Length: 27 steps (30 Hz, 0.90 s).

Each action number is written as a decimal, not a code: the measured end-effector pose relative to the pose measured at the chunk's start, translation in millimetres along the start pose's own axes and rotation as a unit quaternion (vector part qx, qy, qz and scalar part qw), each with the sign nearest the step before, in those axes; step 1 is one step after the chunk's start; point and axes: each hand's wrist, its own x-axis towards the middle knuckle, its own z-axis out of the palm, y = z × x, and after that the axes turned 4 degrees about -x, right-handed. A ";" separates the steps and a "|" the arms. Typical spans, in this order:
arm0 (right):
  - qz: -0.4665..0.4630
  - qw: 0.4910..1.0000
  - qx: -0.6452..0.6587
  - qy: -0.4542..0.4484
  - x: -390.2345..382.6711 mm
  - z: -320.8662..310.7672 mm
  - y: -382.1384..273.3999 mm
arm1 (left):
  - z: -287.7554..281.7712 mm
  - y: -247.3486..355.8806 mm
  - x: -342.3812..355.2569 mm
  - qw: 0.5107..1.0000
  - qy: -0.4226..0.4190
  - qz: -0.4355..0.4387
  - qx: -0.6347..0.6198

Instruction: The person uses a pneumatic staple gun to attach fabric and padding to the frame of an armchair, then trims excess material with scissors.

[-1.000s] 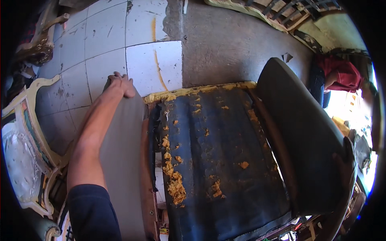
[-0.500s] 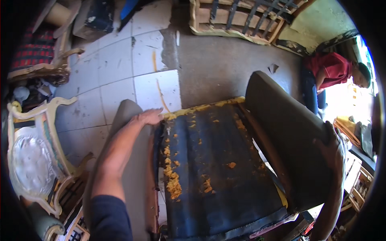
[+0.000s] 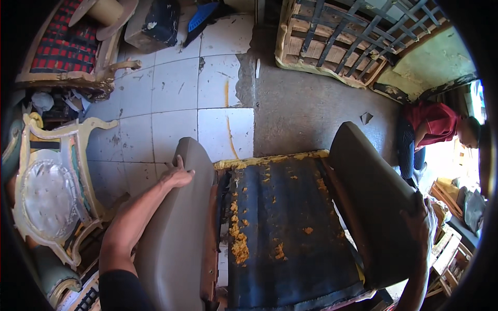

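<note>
A stripped armchair stands in front of me. Its seat (image 3: 290,217) is dark sheeting, with torn bits of yellow foam (image 3: 239,249) stuck to it. On the left rises a smooth grey-brown padded armrest (image 3: 179,233); a matching right armrest (image 3: 368,202) leans outward. My left hand (image 3: 180,175) rests over the top of the left armrest, thumb and fingers spread. At the outer edge of the right armrest, my right hand (image 3: 419,220) grips with its fingers bent round the cover; shadow partly hides them.
Beyond the chair are white tiles (image 3: 174,93) and bare concrete. A webbed sofa frame (image 3: 337,46) stands at the back right. A person in a red shirt (image 3: 433,124) bends over at the right. Carved chair frames (image 3: 49,192) and a spool (image 3: 104,13) occupy the left.
My left hand has come back from the seat's far left corner onto the left armrest. My right hand stays on the right armrest. The view has shifted, showing more of the far floor.
</note>
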 end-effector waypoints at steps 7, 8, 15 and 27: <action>-0.008 0.998 0.055 0.015 -1.6 3.9 30.0 | -10.7 54.7 112.4 0.991 0.075 0.053 0.097; -0.004 0.999 0.050 0.013 -0.6 4.2 29.8 | -11.4 65.2 116.0 0.985 0.080 0.052 0.145; -0.028 0.973 -0.052 -0.222 49.4 -26.3 -6.9 | 6.1 31.2 48.8 0.989 0.049 0.109 0.091; -0.083 0.959 -0.034 -0.271 111.6 30.5 -16.0 | -35.3 -67.0 -300.4 0.938 -0.048 0.057 -0.338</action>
